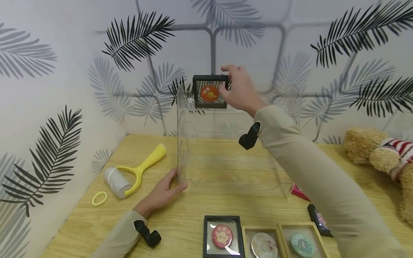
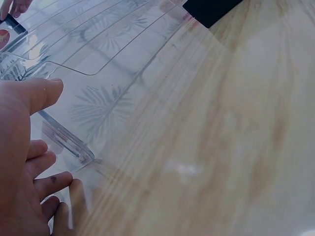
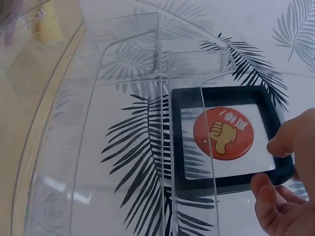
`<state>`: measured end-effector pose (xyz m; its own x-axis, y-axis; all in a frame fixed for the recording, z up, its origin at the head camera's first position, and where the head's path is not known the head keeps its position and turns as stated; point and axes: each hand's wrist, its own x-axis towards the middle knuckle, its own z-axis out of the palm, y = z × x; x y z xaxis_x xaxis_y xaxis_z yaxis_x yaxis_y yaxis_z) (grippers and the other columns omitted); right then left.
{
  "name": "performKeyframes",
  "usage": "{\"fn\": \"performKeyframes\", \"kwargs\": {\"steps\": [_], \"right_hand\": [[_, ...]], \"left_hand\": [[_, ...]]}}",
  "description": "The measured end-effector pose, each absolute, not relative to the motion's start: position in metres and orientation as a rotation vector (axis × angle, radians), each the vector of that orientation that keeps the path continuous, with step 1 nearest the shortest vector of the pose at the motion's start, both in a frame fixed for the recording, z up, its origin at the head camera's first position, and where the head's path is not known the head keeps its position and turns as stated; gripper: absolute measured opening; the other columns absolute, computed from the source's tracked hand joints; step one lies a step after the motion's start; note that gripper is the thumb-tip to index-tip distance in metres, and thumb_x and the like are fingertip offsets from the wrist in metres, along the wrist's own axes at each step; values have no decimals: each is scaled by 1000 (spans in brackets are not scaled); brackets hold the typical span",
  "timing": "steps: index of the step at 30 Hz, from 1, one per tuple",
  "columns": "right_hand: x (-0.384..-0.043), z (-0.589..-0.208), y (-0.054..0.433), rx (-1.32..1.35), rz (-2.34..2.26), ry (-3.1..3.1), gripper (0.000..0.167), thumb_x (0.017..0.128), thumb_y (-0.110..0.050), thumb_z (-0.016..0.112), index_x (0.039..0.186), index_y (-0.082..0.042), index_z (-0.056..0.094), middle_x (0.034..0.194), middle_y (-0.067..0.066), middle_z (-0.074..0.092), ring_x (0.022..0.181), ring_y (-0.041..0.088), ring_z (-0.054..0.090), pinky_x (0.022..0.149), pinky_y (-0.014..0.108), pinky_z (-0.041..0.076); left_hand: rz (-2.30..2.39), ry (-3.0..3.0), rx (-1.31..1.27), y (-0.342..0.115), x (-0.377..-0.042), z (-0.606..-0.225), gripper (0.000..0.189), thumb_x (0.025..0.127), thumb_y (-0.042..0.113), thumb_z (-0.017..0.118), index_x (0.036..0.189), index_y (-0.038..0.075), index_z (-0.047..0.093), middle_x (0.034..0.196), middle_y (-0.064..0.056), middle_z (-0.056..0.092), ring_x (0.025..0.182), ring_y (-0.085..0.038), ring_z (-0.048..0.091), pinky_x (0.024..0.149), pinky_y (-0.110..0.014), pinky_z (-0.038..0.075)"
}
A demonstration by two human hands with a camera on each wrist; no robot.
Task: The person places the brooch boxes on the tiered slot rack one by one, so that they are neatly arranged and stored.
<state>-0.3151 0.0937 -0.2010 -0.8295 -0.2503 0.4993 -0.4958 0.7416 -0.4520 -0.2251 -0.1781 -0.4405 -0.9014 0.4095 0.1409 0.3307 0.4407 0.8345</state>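
My right hand [image 1: 240, 87] pinches the side of a black display frame [image 1: 210, 105] between thumb and fingers. Through its clear window shows a round red badge [image 3: 223, 133] with a yellow thumb-shaped hand. The frame is upright at the top left of a tiered clear acrylic display rack [image 1: 226, 172], whose clear edges overlap it in the right wrist view. Down at the rack's lower left corner, my left hand [image 1: 162, 193] rests against the side panel [image 2: 69, 140], thumb stretched out in front and the other fingers loosely bent along the outer side.
Near the front lie a black frame [image 1: 206, 236] with a pink star badge and two wooden frames [image 1: 280, 229] with badges. Another black frame [image 1: 317, 220] lies right, partly behind my sleeve. A yellow-handled lint roller [image 1: 148, 163], yellow ring [image 1: 99, 198] and teddy bear [image 1: 384, 154] flank the rack.
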Motion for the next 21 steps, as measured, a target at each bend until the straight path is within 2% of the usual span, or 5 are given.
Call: {"fn": "performKeyframes", "kwargs": {"steps": [3, 7, 14, 17, 21], "right_hand": [[-309, -200, 97, 560, 847, -2507, 50, 94, -13, 54, 140, 0, 38, 121, 23, 38, 105, 31, 42, 85, 40, 39], [-296, -204, 105, 603, 833, -2470, 42, 93, -9, 51, 132, 5, 40, 120, 24, 35, 107, 31, 42, 85, 39, 40], [-256, -230, 129, 792, 658, -2350, 22, 77, 6, 47, 99, 5, 50, 98, 19, 45, 74, 27, 42, 67, 35, 37], [-236, -251, 141, 903, 619, -2347, 21, 75, 8, 49, 96, 2, 53, 92, 16, 47, 67, 20, 42, 63, 31, 38], [-211, -282, 155, 1012, 596, -2389, 21, 79, 7, 53, 98, -2, 56, 92, 9, 52, 60, 10, 42, 55, 25, 40]], "left_hand": [[1461, 2599, 664, -176, -225, -441, 63, 97, 28, 59, 148, 4, 32, 151, -18, 37, 143, -33, 27, 115, -54, 20], [1458, 2600, 664, -174, -225, -443, 63, 97, 26, 59, 149, 4, 31, 151, -19, 36, 143, -34, 26, 115, -55, 20], [1443, 2598, 652, -173, -225, -439, 64, 97, 28, 59, 149, 4, 31, 151, -19, 36, 143, -34, 26, 115, -55, 20], [1450, 2600, 645, -175, -225, -438, 65, 97, 29, 59, 149, 5, 30, 151, -19, 36, 143, -34, 26, 115, -55, 20], [1465, 2580, 655, -178, -224, -440, 65, 97, 30, 59, 149, 5, 29, 151, -19, 36, 143, -33, 26, 115, -55, 20]]}}
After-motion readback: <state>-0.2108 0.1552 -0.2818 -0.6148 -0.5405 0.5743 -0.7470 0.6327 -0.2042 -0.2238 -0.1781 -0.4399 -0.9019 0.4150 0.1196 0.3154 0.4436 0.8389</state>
